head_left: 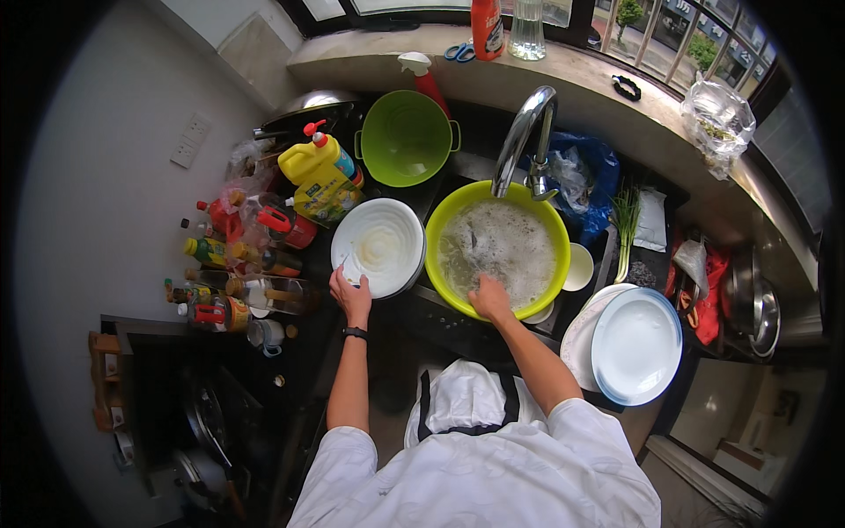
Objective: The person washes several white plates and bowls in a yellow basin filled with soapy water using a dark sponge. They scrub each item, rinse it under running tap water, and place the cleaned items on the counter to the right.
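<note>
A white dish (386, 228) with yellowish residue in its middle sits on the dark counter, over what looks like another dish. My left hand (352, 297) grips its near rim, thumb and fingers at the edge. To its right, a yellow-green plastic basin (563, 254) stands in the sink, filled with cloudy, foamy water (508, 244). My right hand (490, 298) reaches over the basin's near rim, its fingertips hidden in the suds. Whether those fingers hold anything is hidden.
A chrome faucet (548, 109) arches over the basin. A green colander-like tub (406, 138) stands behind the dish. Bottles (274, 294) crowd the left. Right of the basin are a white bowl (578, 267), scallions (624, 231) and stacked plates (637, 346) near the counter edge.
</note>
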